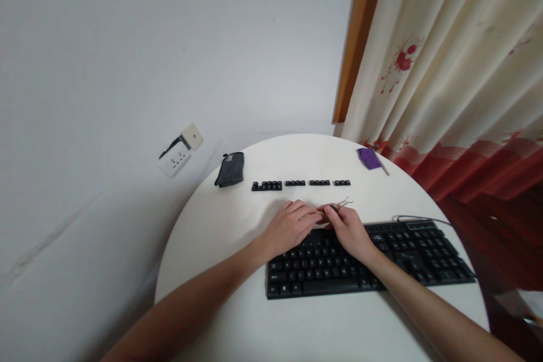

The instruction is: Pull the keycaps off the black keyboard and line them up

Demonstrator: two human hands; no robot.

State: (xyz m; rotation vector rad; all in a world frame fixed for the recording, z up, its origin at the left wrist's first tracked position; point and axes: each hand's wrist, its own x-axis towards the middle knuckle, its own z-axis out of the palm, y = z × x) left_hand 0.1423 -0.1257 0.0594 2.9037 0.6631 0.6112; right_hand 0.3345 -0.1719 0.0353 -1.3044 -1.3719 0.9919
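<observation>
A black keyboard (326, 287) lies on the white round table, and both hands are over its upper left part. In my right hand (348, 232) is what looks like a wire keycap puller (345, 201), its two thin prongs pointing away from me and its dark end under the thumb. My left hand (292, 226) is beside it, fingers bent together and their tips meeting the right fingers. Whatever those left fingertips pinch is too small to make out. Beyond the hands, black keycaps (271, 186) stand in a row of separate groups; the leftmost group is two rows deep.
A dark zip pouch (231, 169) rests at the table's far left. Toward the far right edge lies a purple cloth (369, 159) beside a thin light stick (383, 167). The keyboard's cable (419, 218) runs off to the right. Wall and curtain (424, 96) border the table (203, 237).
</observation>
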